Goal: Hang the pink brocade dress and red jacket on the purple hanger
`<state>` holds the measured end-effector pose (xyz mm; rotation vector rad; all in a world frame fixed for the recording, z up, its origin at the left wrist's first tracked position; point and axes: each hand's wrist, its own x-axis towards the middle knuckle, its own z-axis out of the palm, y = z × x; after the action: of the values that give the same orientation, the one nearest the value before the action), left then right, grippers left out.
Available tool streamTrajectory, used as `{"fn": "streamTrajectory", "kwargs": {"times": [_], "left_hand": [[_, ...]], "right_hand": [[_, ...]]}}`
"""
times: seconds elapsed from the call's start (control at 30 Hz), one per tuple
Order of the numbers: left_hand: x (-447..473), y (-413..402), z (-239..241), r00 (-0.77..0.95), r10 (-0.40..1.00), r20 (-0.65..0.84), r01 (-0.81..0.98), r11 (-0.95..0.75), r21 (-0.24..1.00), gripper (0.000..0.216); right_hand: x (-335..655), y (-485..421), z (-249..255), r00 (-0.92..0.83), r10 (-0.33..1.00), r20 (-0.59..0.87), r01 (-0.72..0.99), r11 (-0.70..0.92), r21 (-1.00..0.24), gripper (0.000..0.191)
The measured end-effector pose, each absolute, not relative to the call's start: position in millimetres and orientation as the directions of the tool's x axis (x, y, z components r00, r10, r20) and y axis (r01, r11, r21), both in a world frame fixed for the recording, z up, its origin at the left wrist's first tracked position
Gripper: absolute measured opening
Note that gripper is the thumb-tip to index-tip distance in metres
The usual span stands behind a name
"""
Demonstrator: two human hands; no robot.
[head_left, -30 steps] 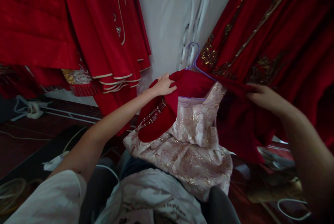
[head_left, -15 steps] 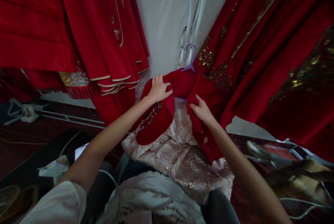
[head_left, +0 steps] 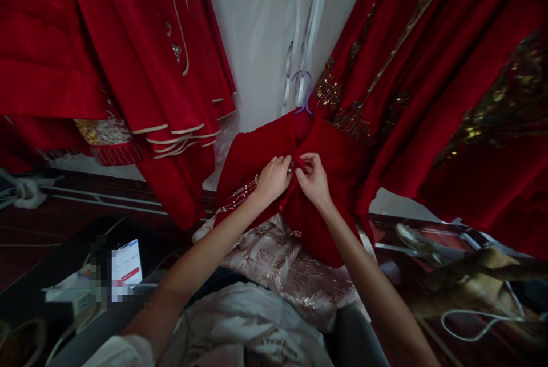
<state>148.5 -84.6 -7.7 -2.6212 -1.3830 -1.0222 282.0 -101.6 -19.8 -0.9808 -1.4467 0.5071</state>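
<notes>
A red jacket (head_left: 252, 153) with beaded trim hangs in front of me on a purple hanger (head_left: 306, 99). My left hand (head_left: 276, 178) pinches its left front edge near the chest, fingers curled in. Close beside it, my right hand (head_left: 314, 180) grips the opposite front edge between thumb and fingers. The two edges meet between my hands, and the exact spot is partly hidden by my fingers. Below the jacket, a pale pink brocade cloth (head_left: 295, 273) with shiny threads spreads over my lap.
Red garments (head_left: 171, 70) with cream piping hang at the left. More red garments (head_left: 419, 127) with gold embroidery hang at the right. A lit phone (head_left: 129, 264) stands on a dark surface at lower left. A white cable (head_left: 471, 335) lies at lower right.
Both hands have come together at the middle, drawing the jacket's open fronts closed over the brocade cloth. The phone at lower left shows more fully now.
</notes>
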Motion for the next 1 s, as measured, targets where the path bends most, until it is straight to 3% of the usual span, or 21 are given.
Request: {"fn": "streamTrajectory", "kwargs": {"times": [0.17, 0.27, 0.43, 0.6, 0.73, 1.0], "left_hand": [[143, -85, -21, 0.127, 0.839, 0.529, 0.424, -0.528, 0.736, 0.027], [144, -89, -27, -0.001, 0.871, 0.491, 0.259, -0.474, 0.842, 0.027], [143, -93, -27, 0.088, 0.827, 0.556, 0.280, -0.556, 0.783, 0.009], [135, -92, -19, 0.260, 0.698, 0.667, 0.376, -0.710, 0.596, 0.014], [129, -91, -3, 0.424, 0.605, 0.674, 0.432, -0.789, 0.437, 0.010], [125, -78, 16, 0.513, 0.579, 0.634, 0.464, -0.808, 0.362, 0.011]], "right_hand": [[282, -107, -32, 0.125, 0.831, 0.542, 0.168, 0.520, -0.837, 0.035], [279, -113, -36, 0.131, 0.827, 0.547, 0.107, 0.536, -0.837, 0.039], [277, -120, -38, 0.101, 0.809, 0.580, 0.058, 0.577, -0.815, 0.036], [278, -121, -36, 0.139, 0.768, 0.625, 0.198, 0.597, -0.778, 0.037], [278, -121, -27, 0.165, 0.714, 0.680, 0.326, 0.611, -0.721, 0.032], [281, -125, -9, 0.131, 0.686, 0.716, 0.422, 0.614, -0.667, 0.030]]}}
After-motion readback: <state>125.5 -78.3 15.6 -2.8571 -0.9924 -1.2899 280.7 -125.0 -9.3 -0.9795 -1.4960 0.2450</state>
